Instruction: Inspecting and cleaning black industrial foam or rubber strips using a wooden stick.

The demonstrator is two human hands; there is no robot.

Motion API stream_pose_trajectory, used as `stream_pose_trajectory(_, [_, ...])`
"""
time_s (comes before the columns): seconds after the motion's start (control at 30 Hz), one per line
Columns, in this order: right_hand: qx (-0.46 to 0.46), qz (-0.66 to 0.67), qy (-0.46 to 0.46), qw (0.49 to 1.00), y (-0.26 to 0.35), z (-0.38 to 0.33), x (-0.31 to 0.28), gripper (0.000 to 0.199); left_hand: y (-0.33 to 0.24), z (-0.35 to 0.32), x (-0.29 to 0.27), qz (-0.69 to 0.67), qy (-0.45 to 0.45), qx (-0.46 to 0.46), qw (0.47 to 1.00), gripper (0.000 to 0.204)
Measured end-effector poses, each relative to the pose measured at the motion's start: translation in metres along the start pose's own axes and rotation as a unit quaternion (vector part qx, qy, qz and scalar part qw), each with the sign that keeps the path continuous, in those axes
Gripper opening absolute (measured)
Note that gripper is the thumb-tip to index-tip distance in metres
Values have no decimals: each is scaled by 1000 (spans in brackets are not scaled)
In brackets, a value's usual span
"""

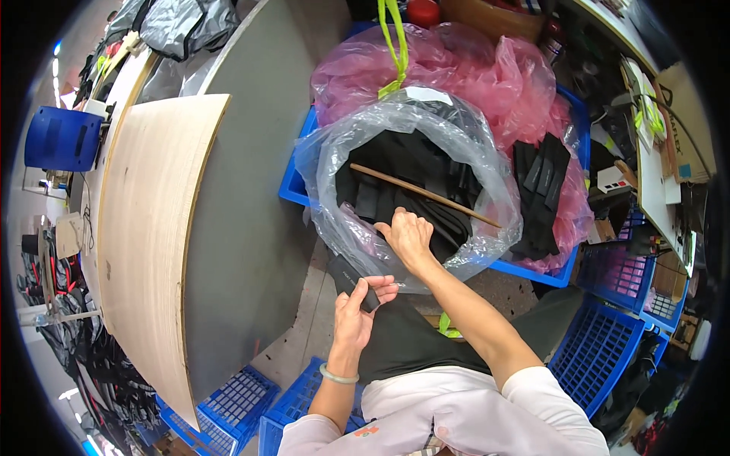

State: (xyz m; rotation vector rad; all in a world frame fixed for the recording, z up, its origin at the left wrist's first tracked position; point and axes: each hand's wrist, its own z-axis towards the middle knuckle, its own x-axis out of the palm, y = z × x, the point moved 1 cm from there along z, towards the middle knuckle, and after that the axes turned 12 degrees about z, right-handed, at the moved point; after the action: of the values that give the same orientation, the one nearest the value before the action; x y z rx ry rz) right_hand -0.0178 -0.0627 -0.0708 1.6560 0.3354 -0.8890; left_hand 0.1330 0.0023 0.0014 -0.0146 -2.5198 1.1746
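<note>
Where left grip closes, black piece pinched

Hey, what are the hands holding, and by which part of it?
The left hand holds a flat black piece near its lower end; whether the right hand grips anything can't be told.

Large dark lettering on the cardboard box

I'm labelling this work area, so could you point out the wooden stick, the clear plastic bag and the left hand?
Wooden stick (pixel 426 194): head view, the middle of its length.
Clear plastic bag (pixel 321 169): head view, the left side of its rim.
Left hand (pixel 354 313): head view, the middle of the hand.
</note>
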Motion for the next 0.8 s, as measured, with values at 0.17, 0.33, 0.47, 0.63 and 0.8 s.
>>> stream_pose_trajectory(0.17, [35,4,6,999,-22,2,10,34,-3,8,-7,-31,-7,0,999,34])
stream_pose_trajectory(0.33, [292,520,99,797,-43,20,-25,20,-1,24,-3,-66,-23,25,997,33])
stream_pose_trajectory(0.47, [325,606,137,713,-48,22,-46,16,-1,35,6,-133,-8,6,991,34])
stream_pose_trajectory(0.63, [293,573,148,751,-52,11,-62,17,4,60,25,-168,21,-10,986,35])
stream_pose_trajectory(0.8, [197,506,154,825,-46,-7,-72,28,14,80,36,-162,15,-8,987,32])
